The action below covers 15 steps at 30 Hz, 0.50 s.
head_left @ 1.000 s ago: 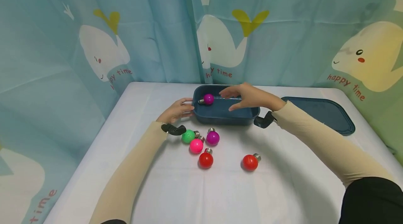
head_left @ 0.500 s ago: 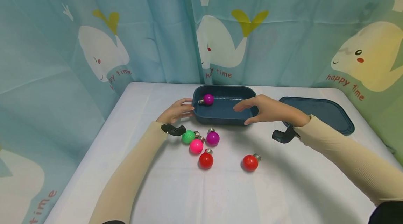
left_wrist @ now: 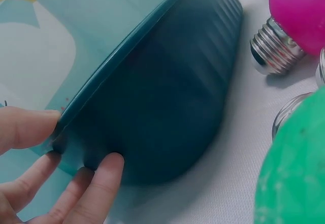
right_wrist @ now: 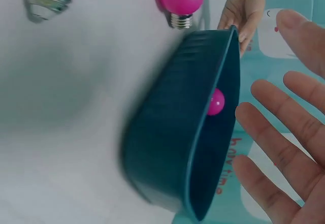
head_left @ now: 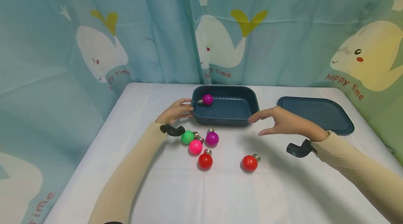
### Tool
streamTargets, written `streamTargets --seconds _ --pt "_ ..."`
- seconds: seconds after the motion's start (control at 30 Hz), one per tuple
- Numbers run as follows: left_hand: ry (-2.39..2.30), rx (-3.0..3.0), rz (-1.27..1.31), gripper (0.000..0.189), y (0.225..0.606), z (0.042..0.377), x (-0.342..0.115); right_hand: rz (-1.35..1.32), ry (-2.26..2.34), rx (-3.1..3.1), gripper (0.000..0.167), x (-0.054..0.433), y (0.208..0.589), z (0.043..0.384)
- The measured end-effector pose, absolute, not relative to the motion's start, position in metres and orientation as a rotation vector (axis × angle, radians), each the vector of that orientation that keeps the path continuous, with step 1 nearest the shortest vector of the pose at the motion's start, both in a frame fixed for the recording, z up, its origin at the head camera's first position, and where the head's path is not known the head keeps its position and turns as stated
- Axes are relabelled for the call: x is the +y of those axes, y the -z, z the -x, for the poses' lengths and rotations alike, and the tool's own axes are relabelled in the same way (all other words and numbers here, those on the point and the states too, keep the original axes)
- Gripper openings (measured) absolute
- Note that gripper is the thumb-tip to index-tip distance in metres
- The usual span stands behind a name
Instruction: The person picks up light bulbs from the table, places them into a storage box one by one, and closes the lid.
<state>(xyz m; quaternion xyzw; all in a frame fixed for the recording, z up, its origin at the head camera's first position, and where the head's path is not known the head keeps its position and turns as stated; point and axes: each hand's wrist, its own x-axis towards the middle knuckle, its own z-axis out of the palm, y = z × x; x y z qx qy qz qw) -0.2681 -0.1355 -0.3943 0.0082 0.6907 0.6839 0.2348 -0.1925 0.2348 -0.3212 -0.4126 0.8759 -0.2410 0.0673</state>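
Observation:
A dark blue box [head_left: 225, 122] stands at the back of the table with one purple bulb [head_left: 207, 99] lying inside on its left. My left hand [head_left: 176, 111] touches the box's left end. In the left wrist view its thumb meets the rim and the fingertips rest on the outer wall. Off the box's front right corner hovers my right hand [head_left: 284, 122], fingers spread and holding nothing. In front of the box lie a green bulb [head_left: 187, 137], a pink bulb [head_left: 195, 147], another purple bulb [head_left: 212, 139] and a red bulb [head_left: 205, 161]. A second red bulb [head_left: 249, 163] lies apart, to the right.
A flat dark blue lid [head_left: 318, 114] lies on the right of the white-covered table [head_left: 226, 199], behind my right hand. A curtain [head_left: 170, 35] with whale prints hangs along the table's back and sides.
From above the box, my right hand has moved right and toward me, out past its front right corner. My left hand stays at the box's left end. The bulbs have not moved.

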Motion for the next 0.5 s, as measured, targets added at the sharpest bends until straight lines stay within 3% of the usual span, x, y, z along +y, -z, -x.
streamTargets --seconds 0.5 --pt "-1.865 1.933 -0.008 0.056 0.396 0.270 -0.134 1.225 0.785 2.563 0.043 0.250 0.358 0.172"
